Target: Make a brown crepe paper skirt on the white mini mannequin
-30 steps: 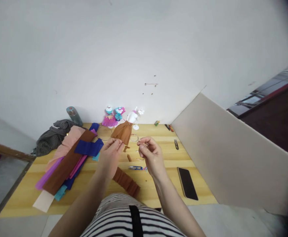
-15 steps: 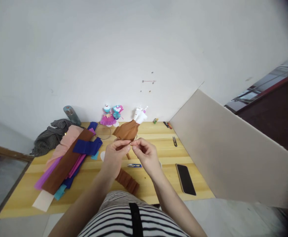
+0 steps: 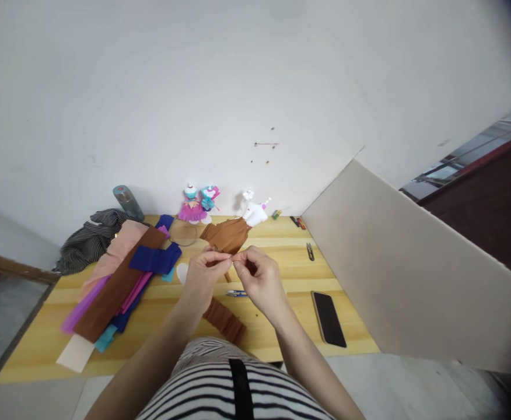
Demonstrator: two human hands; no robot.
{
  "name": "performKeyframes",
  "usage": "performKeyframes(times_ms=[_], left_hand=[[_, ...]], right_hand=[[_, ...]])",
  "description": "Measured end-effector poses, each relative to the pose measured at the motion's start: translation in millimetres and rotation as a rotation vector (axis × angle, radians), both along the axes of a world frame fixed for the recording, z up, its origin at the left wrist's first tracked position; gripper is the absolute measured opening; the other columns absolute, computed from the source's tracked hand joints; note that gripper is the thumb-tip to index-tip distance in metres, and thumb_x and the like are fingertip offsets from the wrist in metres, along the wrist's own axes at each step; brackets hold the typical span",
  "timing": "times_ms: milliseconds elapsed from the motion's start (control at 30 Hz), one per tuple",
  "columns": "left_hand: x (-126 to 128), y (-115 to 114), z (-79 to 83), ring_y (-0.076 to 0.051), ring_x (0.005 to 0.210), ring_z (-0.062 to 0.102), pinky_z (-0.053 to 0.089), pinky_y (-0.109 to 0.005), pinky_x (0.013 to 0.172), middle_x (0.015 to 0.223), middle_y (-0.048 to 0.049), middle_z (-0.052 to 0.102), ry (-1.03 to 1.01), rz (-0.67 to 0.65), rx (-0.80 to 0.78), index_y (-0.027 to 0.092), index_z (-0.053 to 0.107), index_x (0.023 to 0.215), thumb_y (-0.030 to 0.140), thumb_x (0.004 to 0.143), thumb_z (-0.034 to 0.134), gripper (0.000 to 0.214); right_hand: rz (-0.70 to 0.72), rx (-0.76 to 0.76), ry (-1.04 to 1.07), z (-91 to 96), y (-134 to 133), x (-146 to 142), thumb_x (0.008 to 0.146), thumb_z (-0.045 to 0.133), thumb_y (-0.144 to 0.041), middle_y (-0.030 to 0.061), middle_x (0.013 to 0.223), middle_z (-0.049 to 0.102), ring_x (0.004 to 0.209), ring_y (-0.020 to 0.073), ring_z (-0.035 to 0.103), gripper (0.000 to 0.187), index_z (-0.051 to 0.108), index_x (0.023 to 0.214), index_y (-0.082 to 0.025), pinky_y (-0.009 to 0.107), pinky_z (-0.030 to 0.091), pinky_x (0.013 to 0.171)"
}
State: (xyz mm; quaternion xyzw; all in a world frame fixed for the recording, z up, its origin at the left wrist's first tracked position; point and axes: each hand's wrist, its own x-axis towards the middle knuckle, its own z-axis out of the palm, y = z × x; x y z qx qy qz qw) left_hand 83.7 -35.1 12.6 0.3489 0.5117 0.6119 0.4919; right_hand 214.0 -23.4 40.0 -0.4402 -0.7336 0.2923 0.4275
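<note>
My left hand (image 3: 203, 274) and my right hand (image 3: 258, 277) meet fingertip to fingertip above the table, each in a pinch. What lies between the fingertips is too small to make out. Just beyond them is a small white dress form (image 3: 254, 213) with a brown crepe paper skirt (image 3: 227, 232), leaning over to the right. Below the hands lie blue thread snips (image 3: 237, 293), partly behind my right hand. A pleated brown paper strip (image 3: 224, 319) rests near my left wrist.
Coloured crepe paper (image 3: 115, 286) is piled on the left, beside a striped cloth (image 3: 91, 242) and a bottle (image 3: 128, 202). Two small dressed forms (image 3: 192, 207) stand by the wall. On the right lie a phone (image 3: 329, 319) and dark snips (image 3: 310, 251), next to an upright board (image 3: 413, 274).
The white dress form has tilted further to the right with its brown skirt. My hands stay pinched together, and the right one has shifted slightly, covering more of the blue snips.
</note>
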Motion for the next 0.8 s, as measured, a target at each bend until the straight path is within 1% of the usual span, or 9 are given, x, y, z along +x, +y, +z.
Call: performKeyframes(times_ms=[167,267,333,433,567,633,733,800], left_hand=[[-0.8,3.5,-3.0,-0.016,0.066,0.054,0.042,-0.029,0.070,0.056,-0.0001,0.061,0.122,0.023,-0.010,0.019,0.072,0.058,0.022,0.059,0.072,0.003],[0.9,4.9,-2.2,-0.014,0.061,0.052,0.041,-0.028,0.065,0.057,0.0004,0.061,0.148,0.047,-0.046,0.018,0.070,0.057,0.023,0.059,0.069,0.005],[2.3,5.4,-2.2,-0.013,0.060,0.052,0.040,-0.027,0.063,0.058,0.0011,0.060,0.151,0.081,-0.064,0.018,0.069,0.057,0.023,0.059,0.069,0.006],[4.0,6.0,-3.1,-0.012,0.061,0.052,0.040,-0.026,0.063,0.059,0.0019,0.060,0.108,0.126,-0.075,0.018,0.069,0.057,0.024,0.057,0.069,0.006],[4.8,5.9,-2.7,-0.013,0.062,0.052,0.040,-0.026,0.064,0.058,0.0019,0.061,0.056,0.123,-0.080,0.018,0.069,0.057,0.023,0.057,0.070,0.006],[4.4,5.2,-1.3,-0.013,0.062,0.052,0.040,-0.026,0.065,0.058,0.0017,0.061,0.034,0.119,-0.089,0.018,0.069,0.057,0.024,0.057,0.070,0.006],[3.3,4.2,0.2,-0.012,0.061,0.052,0.040,-0.026,0.065,0.058,0.0016,0.061,-0.005,0.120,-0.112,0.017,0.068,0.057,0.025,0.056,0.072,0.009],[2.8,4.1,0.4,-0.012,0.061,0.051,0.039,-0.026,0.065,0.058,0.0018,0.061,-0.018,0.125,-0.119,0.017,0.069,0.057,0.026,0.056,0.073,0.009]], right_hand=[[0.001,0.093,-0.145,2.7,0.0,0.8,0.083,0.050,-0.014,0.0028,0.070,0.057,0.060,0.0131,0.051,0.014,0.060,0.073,-0.017,0.025,0.039,0.056],[-0.016,0.158,-0.214,-0.2,1.1,-1.4,0.086,0.049,-0.014,0.0053,0.075,0.059,0.062,0.0140,0.054,0.016,0.063,0.078,-0.017,0.025,0.040,0.057],[-0.044,0.196,-0.222,-3.3,2.8,-2.8,0.087,0.048,-0.015,0.0068,0.078,0.060,0.062,0.0148,0.055,0.017,0.064,0.082,-0.017,0.026,0.041,0.058],[-0.079,0.205,-0.182,-7.4,5.8,-4.2,0.086,0.048,-0.016,0.0080,0.079,0.062,0.062,0.0156,0.055,0.017,0.065,0.084,-0.015,0.027,0.043,0.058],[-0.072,0.163,-0.072,-9.0,7.4,-5.2,0.085,0.050,-0.016,0.0064,0.075,0.060,0.060,0.0148,0.054,0.017,0.067,0.085,-0.015,0.027,0.043,0.057],[-0.088,0.132,0.015,-8.7,7.5,-4.5,0.084,0.051,-0.016,0.0055,0.080,0.059,0.057,0.0129,0.051,0.018,0.066,0.093,-0.016,0.027,0.043,0.055],[-0.159,0.112,0.142,-9.4,8.9,-0.8,0.083,0.053,-0.016,0.0045,0.088,0.057,0.054,0.0099,0.046,0.025,0.063,0.106,-0.018,0.026,0.041,0.052],[-0.159,0.088,0.188,-11.8,10.9,1.6,0.082,0.055,-0.017,0.0029,0.086,0.056,0.054,0.0095,0.045,0.023,0.063,0.103,-0.019,0.026,0.040,0.053]])
